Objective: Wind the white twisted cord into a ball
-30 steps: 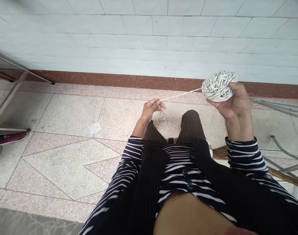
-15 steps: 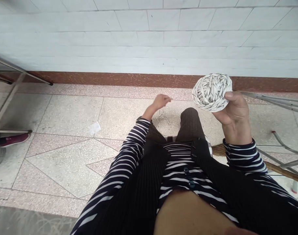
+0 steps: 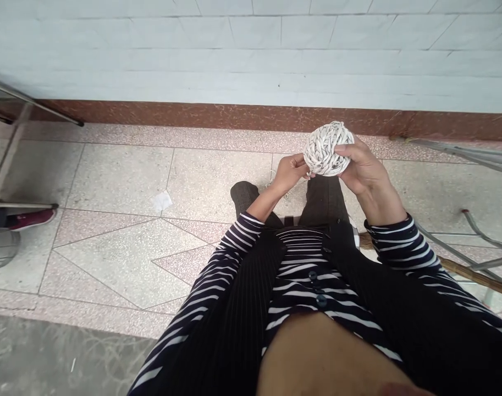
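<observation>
A round, bowl-like piece woven from white cord with dark flecks (image 3: 323,151) is held up in front of me, above my knees. My right hand (image 3: 364,168) grips its right side, thumb on the near face and fingers behind. At its lower left edge is my left hand (image 3: 291,173), fingers curled closed against the rim; what they pinch is hidden. Thin loose string (image 3: 287,193) shows below my left hand, between my legs, partly covered by the wrist.
A white tiled wall with a brown skirting (image 3: 193,113) runs ahead. Metal legs (image 3: 477,231) and a wooden stick (image 3: 475,275) lie to my right. At left are a metal frame (image 3: 11,143), another person's shoe (image 3: 32,219) and a wire basket (image 3: 2,247). White paper (image 3: 162,201) lies on the floor.
My right hand has brought the woven piece leftward and turned it, showing a rounder, bulging face. My left hand has moved right to meet its edge.
</observation>
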A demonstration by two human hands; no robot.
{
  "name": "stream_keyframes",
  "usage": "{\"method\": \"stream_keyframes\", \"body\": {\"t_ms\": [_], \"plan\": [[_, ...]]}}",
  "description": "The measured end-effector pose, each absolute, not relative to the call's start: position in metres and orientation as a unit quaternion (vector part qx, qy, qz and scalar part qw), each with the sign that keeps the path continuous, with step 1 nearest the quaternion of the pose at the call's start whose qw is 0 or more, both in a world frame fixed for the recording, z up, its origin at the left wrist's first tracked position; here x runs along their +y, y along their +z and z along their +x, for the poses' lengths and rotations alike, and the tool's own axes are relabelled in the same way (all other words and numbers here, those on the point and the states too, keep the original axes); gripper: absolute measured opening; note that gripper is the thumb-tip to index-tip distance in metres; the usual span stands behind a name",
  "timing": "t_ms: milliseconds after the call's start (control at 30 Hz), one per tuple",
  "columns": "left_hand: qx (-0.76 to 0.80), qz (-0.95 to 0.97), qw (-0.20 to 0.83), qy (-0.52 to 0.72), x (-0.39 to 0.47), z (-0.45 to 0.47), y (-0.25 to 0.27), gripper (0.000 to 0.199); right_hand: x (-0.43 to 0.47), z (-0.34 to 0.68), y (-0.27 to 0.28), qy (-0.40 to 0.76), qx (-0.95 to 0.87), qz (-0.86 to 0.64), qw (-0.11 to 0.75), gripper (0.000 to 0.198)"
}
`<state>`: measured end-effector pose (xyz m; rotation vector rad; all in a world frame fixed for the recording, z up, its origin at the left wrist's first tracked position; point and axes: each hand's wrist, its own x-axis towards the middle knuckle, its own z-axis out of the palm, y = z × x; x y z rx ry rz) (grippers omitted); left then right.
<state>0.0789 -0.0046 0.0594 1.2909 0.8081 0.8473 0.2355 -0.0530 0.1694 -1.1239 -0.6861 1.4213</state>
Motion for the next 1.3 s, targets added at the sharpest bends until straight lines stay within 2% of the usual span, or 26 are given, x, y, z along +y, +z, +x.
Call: {"method": "stream_keyframes", "body": {"t_ms": [100,300,567,667,833,967,1200,1300], "plan": [[0.362,0.599,0.613,0.367,-0.001,0.074,0.062,0.02,-0.053,0.239,0.171,0.592,-0.304,-0.487,0.567,0.057],[0.37,0.659,0.547,0.361,0.005,0.056,0.07,0.022,-0.054,0.242,0.18,0.624,-0.295,-0.449,0.567,0.044],[0.359,0.624,0.595,0.357,0.001,0.051,0.05,0.02,-0.042,0.24,0.209,0.617,-0.292,-0.421,0.597,0.047],[0.369,0.628,0.596,0.339,-0.002,0.047,0.043,0.015,-0.038,0.241,0.219,0.603,-0.293,-0.4,0.625,0.042],[0.383,0.675,0.556,0.298,-0.003,0.032,0.037,0.014,-0.032,0.244,0.223,0.608,-0.304,-0.406,0.611,0.036],[0.42,0.715,0.49,0.267,0.007,0.013,0.03,0.016,-0.027,0.246,0.229,0.599,-0.296,-0.417,0.616,0.041],[0.427,0.69,0.53,0.245,0.022,0.004,0.01,0.018,-0.03,0.241,0.253,0.593,-0.318,-0.384,0.632,0.06],[0.437,0.71,0.5,0.234,0.022,0.007,0.011,0.022,-0.034,0.239,0.267,0.568,-0.364,-0.383,0.631,0.051]]}}
